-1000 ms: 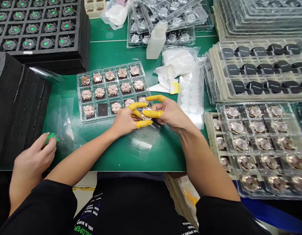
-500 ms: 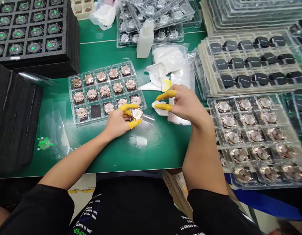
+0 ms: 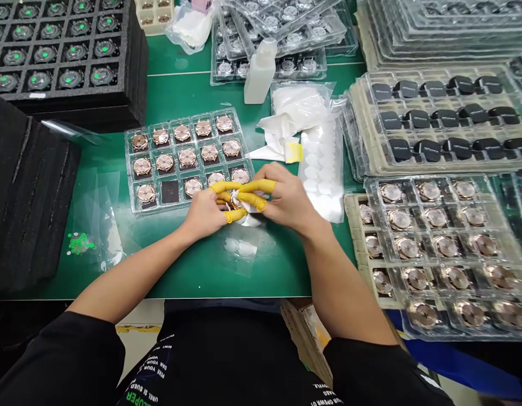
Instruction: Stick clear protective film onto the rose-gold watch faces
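My left hand (image 3: 208,211) pinches a rose-gold watch case (image 3: 235,200) between fingers in yellow finger cots, just in front of a clear plastic tray (image 3: 134,211) filled with similar watch cases. My right hand (image 3: 284,197), also in yellow cots, holds a small white pad (image 3: 249,210) pressed against the watch case. Both hands meet over the green mat (image 3: 193,265), above a clear film piece (image 3: 242,248) lying flat.
Black foam trays with green-dotted cases (image 3: 62,56) stand at the back left. A white bottle (image 3: 260,70) and a bag of white pads (image 3: 324,163) sit behind the hands. Stacked trays of watch cases (image 3: 447,248) and black parts (image 3: 438,118) fill the right. Green stickers (image 3: 79,243) lie left.
My right hand went right to the white pads, took one, and came back to the watch case in my left hand. Another person's hand at the left edge has gone.
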Tool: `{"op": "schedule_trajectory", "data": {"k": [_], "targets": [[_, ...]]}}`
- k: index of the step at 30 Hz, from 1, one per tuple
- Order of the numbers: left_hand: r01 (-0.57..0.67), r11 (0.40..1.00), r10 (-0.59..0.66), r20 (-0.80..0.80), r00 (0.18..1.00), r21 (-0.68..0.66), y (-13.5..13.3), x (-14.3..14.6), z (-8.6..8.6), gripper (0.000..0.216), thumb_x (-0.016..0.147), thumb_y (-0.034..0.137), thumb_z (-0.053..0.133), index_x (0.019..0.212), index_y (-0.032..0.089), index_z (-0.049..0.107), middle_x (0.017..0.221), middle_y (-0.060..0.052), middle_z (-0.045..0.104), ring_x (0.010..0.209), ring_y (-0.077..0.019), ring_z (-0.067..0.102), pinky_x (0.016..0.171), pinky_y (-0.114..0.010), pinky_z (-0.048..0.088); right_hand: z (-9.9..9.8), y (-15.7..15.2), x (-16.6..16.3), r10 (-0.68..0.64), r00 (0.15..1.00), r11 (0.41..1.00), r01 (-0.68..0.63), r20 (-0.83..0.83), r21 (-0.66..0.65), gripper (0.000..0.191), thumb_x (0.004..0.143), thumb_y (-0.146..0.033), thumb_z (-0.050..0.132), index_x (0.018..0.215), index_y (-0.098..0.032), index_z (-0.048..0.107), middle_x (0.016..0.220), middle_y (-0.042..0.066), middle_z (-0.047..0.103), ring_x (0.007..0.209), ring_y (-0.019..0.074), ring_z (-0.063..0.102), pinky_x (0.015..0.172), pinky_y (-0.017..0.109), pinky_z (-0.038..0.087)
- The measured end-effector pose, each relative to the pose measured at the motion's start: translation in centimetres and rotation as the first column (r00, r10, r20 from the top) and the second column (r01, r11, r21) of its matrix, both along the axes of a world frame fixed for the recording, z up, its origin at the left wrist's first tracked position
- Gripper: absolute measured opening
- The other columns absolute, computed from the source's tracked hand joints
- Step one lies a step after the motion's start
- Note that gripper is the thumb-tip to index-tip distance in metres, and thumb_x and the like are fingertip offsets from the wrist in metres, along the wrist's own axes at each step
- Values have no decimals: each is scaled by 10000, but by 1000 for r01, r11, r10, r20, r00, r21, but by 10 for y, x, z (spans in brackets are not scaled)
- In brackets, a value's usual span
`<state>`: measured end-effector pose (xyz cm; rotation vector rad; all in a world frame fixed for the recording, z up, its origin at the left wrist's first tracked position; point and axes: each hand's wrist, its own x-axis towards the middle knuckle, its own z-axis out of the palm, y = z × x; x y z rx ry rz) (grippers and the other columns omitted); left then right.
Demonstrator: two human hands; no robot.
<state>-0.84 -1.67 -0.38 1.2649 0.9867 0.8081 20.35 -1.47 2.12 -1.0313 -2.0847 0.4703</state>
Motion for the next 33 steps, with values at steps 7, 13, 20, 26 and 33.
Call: {"op": "schedule_trajectory", "data": {"k": [7, 13, 20, 26, 33], "targets": [[13, 999, -12, 24, 1000, -40, 0, 0, 2, 621, 571, 171, 896, 1172, 144, 742, 871, -15, 754, 792, -130, 737, 773, -234, 632, -4, 1, 0, 69, 998, 996, -68, -4, 52, 123, 992, -347, 676, 990, -262, 764, 872, 52, 654, 822, 215, 576, 737, 398, 458], [-2, 998, 4, 33, 999, -62, 1, 0, 1, 639, 595, 193, 895, 1213, 156, 737, 869, -14, 748, 750, -127, 725, 752, -255, 632, -3, -1, -2, 84, 996, 992, -86, 21, 91, 80, 970, -319, 715, 972, -252, 759, 846, 42, 643, 797, 203, 553, 704, 380, 443], [-32, 998, 33, 16, 999, -60, 1, 0, 5, 629, 608, 213, 905, 1212, 158, 739, 836, -3, 737, 724, -115, 708, 717, -234, 617, -6, 0, -3, 35, 999, 997, -33, -31, 72, 83, 972, -315, 709, 952, -248, 753, 840, 36, 626, 808, 201, 566, 713, 371, 453], [-41, 996, 44, 42, 998, -79, 0, 0, 5, 660, 577, 217, 925, 1209, 156, 743, 860, -12, 769, 756, -136, 742, 746, -244, 635, -6, -2, -7, -55, 998, 998, 56, -42, 22, 131, 984, -351, 675, 966, -251, 757, 867, 55, 630, 832, 216, 581, 725, 383, 469], [-14, 997, 18, 60, 998, -78, 0, 2, 3, 690, 574, 238, 937, 1230, 151, 743, 884, -25, 791, 776, -168, 773, 775, -283, 663, -6, -1, -9, -65, 992, 997, 62, -108, -38, 238, 991, -455, 646, 953, -257, 773, 860, 57, 629, 809, 209, 600, 697, 373, 485]]}}
